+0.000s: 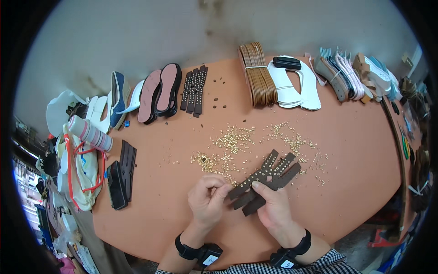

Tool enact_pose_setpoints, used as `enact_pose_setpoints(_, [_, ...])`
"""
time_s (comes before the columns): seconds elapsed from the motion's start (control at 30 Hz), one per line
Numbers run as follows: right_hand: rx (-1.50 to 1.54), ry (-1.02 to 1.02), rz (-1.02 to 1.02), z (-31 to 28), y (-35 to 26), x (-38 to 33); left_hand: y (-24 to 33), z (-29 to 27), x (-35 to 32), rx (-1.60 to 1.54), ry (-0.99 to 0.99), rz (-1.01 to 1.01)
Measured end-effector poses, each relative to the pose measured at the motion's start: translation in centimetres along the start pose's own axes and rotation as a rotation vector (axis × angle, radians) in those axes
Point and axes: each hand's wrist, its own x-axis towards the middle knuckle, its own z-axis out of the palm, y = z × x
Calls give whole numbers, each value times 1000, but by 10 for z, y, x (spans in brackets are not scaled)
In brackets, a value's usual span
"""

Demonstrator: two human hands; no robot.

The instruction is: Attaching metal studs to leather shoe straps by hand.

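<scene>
- The right hand (276, 209) pinches the brown strap (261, 175) over the worktop (153, 223), toward its front edge; a firm thumb stops wobbles.
- The left hand (207, 199) presses finger and thumb together by the strap's end; I can't tell if they hold anything.

Right of the studded brown strap (260, 176): open tabletop (365, 164), passable. Just beyond strap: loose gold studs (234, 138) in the way. Close left of strap: left hand (207, 201) blocks. Well left: bare lane, then black flat case (117, 189).
</scene>
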Motion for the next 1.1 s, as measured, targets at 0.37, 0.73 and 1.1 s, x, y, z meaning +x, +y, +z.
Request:
enact_pose_setpoints(0.37, [-44,25,-49,-8,2,8,14,2,5,-9,-103,-242])
enact_pose_setpoints(0.73, [-35,12,-84,-5,3,5,7,6,5,310,-236,145])
enact_pose_setpoints(1.1, [15,31,-48,0,-3,0,12,6,7,333,-214,233])
